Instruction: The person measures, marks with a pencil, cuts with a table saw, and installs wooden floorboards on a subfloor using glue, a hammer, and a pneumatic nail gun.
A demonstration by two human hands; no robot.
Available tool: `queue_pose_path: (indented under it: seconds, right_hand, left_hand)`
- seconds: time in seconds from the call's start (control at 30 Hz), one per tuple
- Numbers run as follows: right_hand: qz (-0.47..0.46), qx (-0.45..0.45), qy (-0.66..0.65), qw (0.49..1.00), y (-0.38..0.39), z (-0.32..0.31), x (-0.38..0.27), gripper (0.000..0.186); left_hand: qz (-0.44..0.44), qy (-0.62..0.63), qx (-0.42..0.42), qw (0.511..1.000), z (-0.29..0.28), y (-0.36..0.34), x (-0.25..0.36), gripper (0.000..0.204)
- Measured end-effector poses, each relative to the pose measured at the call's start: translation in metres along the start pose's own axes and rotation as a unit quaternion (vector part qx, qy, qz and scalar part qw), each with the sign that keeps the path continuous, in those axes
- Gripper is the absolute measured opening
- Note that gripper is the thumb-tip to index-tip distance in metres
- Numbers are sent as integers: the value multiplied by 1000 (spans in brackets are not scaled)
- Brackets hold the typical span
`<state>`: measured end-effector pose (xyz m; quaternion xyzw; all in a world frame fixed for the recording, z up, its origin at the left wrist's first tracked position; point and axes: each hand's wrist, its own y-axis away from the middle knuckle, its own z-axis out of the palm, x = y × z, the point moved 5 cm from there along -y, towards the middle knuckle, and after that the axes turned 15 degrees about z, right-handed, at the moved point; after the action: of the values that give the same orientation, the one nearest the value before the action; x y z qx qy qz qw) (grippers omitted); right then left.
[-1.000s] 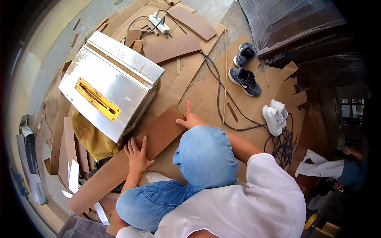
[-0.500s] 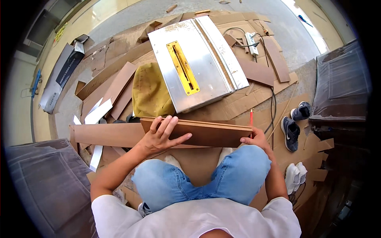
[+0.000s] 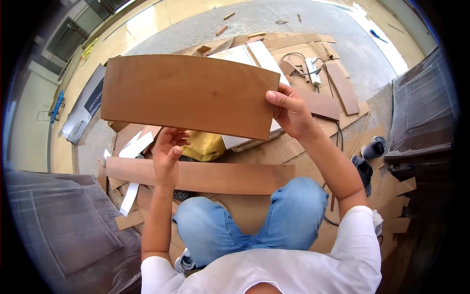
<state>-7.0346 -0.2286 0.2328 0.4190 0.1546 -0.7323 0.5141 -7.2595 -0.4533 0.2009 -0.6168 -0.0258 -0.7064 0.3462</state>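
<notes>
A brown wooden floorboard piece (image 3: 191,95) is raised in front of me, its broad face toward me. My right hand (image 3: 292,110) grips its right end, thumb on the face and fingers behind. Just under the lower edge sits my left hand (image 3: 169,152), fingers apart and loosely bent; whether a fingertip touches the board is unclear. Beyond my knees lies a longer floorboard (image 3: 235,177). The raised piece hides most of a silver metal table saw (image 3: 264,59) and part of a yellow cloth bag (image 3: 203,147).
Board offcuts (image 3: 342,88) and flattened cardboard (image 3: 293,149) cover the floor. A white power strip (image 3: 312,66) with black cable lies at the far right. Dark shoes (image 3: 363,171) are to my right. Plastic-covered furniture stands at left (image 3: 73,225) and right (image 3: 421,108).
The floorboard piece has risen from above my knees and turned its broad face toward me, now covering the saw's yellow insert. My left hand has let go of its edge and dropped below it.
</notes>
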Motion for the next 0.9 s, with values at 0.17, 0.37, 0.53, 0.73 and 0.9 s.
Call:
queue_pose_path:
  seconds: [0.17, 0.37, 0.53, 0.73, 0.9]
  right_hand:
    - [49, -18, 1, 999, -46, 15, 8, 43]
    - [56, 150, 268, 950, -108, -41, -19, 49]
    - [-26, 278, 357, 891, -126, -124, -61, 51]
    - [-69, 266, 520, 809, -229, -180, -91, 39]
    - [-50, 232, 718, 655, -324, -166, -86, 44]
  left_hand:
    - [-68, 230, 12, 971, 74, -42, -6, 51]
    - [-133, 252, 209, 936, 30, -56, -66, 37]
    - [-126, 201, 261, 936, -5, -78, -122, 35]
    - [-128, 193, 325, 917, -39, -112, -201, 41]
    - [-124, 197, 348, 908, -42, -121, -229, 48]
